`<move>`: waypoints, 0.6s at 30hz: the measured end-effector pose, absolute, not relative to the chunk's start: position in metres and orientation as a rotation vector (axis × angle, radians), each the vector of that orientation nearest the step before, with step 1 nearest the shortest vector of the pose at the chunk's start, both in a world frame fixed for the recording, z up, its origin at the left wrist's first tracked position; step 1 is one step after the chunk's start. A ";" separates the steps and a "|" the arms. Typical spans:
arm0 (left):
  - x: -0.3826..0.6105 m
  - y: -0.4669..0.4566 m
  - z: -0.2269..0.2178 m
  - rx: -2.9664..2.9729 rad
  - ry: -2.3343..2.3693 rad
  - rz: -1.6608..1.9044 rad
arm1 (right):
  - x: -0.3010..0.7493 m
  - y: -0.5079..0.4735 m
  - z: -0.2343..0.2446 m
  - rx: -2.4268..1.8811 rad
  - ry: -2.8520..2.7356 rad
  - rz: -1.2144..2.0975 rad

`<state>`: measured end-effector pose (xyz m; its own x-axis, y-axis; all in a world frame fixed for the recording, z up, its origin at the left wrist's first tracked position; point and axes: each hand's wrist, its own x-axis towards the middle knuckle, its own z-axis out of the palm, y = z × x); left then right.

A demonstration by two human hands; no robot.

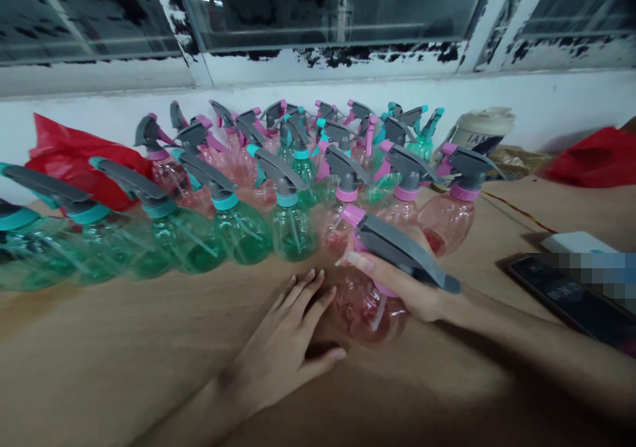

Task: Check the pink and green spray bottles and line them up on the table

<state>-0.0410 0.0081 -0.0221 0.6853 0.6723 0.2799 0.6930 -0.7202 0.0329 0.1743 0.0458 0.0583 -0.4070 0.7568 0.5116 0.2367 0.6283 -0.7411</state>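
Observation:
My right hand (pixel 397 285) is closed round the neck of a pink spray bottle (pixel 368 308) with a grey trigger head (pixel 402 248), which stands on the wooden table (pixel 124 354) in front of me. My left hand (pixel 288 341) lies beside the bottle's body, fingers stretched out and touching its left side. Just behind stands a row of finished spray bottles, green ones (pixel 238 228) to the left and pink ones (pixel 447 215) to the right.
Several more spray bottles (pixel 298 136) crowd the back against the white wall under a window. Red plastic bags lie at the far left (pixel 74 155) and far right (pixel 596 159). A white lidded cup (pixel 479 129), a dark phone (pixel 571 301) and a white box (pixel 576 242) sit on the right.

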 end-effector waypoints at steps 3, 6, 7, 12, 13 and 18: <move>-0.041 0.008 -0.022 -2.807 -1.136 -0.429 | 0.176 0.047 0.058 -0.779 -1.970 0.710; -0.041 0.008 -0.020 -2.813 -1.128 -0.430 | 0.174 0.047 0.055 -0.734 -1.912 0.805; -0.041 0.008 -0.020 -2.821 -1.130 -0.429 | 0.174 0.047 0.054 -0.724 -1.881 0.845; -0.042 0.008 -0.021 -2.855 -1.157 -0.428 | 0.171 0.045 0.046 -0.818 -1.799 0.848; -0.042 0.008 -0.021 -2.853 -1.157 -0.424 | 0.172 0.045 0.044 -0.837 -1.797 0.834; -0.042 0.008 -0.021 -2.848 -1.146 -0.411 | 0.173 0.045 0.043 -0.845 -1.820 0.820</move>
